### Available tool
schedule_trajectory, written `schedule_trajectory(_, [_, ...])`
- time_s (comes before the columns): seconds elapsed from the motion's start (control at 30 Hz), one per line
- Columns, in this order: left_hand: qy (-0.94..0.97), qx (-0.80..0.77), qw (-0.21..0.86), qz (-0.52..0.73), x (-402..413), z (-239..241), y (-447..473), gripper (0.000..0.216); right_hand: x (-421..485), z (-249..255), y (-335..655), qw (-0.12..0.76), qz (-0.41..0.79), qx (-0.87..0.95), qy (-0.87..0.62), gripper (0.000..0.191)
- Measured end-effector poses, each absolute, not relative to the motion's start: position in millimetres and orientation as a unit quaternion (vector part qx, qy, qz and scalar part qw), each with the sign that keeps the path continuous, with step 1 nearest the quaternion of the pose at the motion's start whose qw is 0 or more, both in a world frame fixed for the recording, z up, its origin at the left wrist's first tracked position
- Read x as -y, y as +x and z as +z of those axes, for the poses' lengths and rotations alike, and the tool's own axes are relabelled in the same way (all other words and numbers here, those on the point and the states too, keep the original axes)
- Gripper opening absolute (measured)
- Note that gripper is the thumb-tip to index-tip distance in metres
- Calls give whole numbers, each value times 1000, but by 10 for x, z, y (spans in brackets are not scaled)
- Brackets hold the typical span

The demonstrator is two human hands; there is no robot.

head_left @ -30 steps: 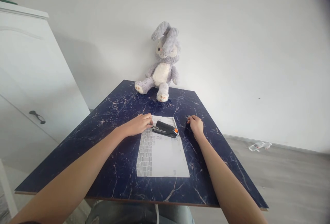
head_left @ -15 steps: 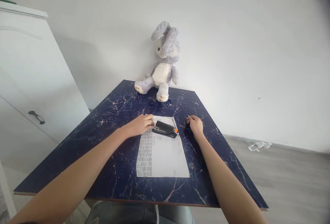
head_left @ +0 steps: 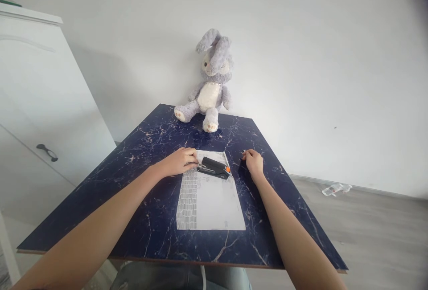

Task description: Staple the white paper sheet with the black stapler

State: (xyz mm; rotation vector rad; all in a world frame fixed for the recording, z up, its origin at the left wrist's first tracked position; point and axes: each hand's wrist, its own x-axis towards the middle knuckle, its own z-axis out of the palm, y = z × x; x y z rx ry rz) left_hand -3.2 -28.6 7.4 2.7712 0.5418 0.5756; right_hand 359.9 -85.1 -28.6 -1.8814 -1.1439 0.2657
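Note:
A black stapler (head_left: 214,168) with an orange piece at its right end lies across the upper part of a printed paper sheet (head_left: 219,205). Its narrow metal rail shows at the left end. There the bent fingertips of my left hand (head_left: 181,161) close on the stapler, over the sheet's upper left edge; the exact hold is partly hidden. To the right of the sheet, my right hand (head_left: 253,163) rests on the dark blue marbled table (head_left: 157,223) with its fingers curled in. Whatever those fingers hold, if anything, is too small to make out.
A grey plush rabbit (head_left: 211,89) sits at the table's far edge against the wall. On the left stands a white cabinet (head_left: 50,85) with a dark handle (head_left: 47,152). A clear plastic item (head_left: 336,189) lies on the floor at right.
My left hand has shifted slightly left at the stapler's metal end. The right hand stays almost where it was, fingers still curled.

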Motion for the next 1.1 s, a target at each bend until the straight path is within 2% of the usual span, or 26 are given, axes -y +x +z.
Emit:
schedule_trajectory(0.17, [944,-192,178,202,159,63,-177,24,988,-50,3338,471,67,581,-661,24])
schedule_trajectory(0.4, [890,-225,326,225,75,19,-275,22,1172,126,2922,367,182,796,-447,30])
schedule_trajectory(0.47, [874,-242,347,240,77,-14,-224,23,1185,109,2803,327,174,825,-427,34])
schedule_trajectory(0.57, [853,-246,379,263,115,-49,-72,29,1176,51,2643,319,155,827,-436,25])
schedule_trajectory(0.73, [867,-196,346,301,270,-8,191,39,1191,8,2511,371,188,816,-401,18])
schedule_trajectory(0.83, [868,-180,341,313,348,45,242,33,1230,36,2485,396,185,804,-403,18])
schedule_trajectory(0.93, [876,-178,329,304,380,84,235,31,1257,98,2483,394,185,797,-419,20])
schedule_trajectory(1.1, [891,-232,276,275,416,85,215,41,1270,286,2702,383,175,779,-465,29])
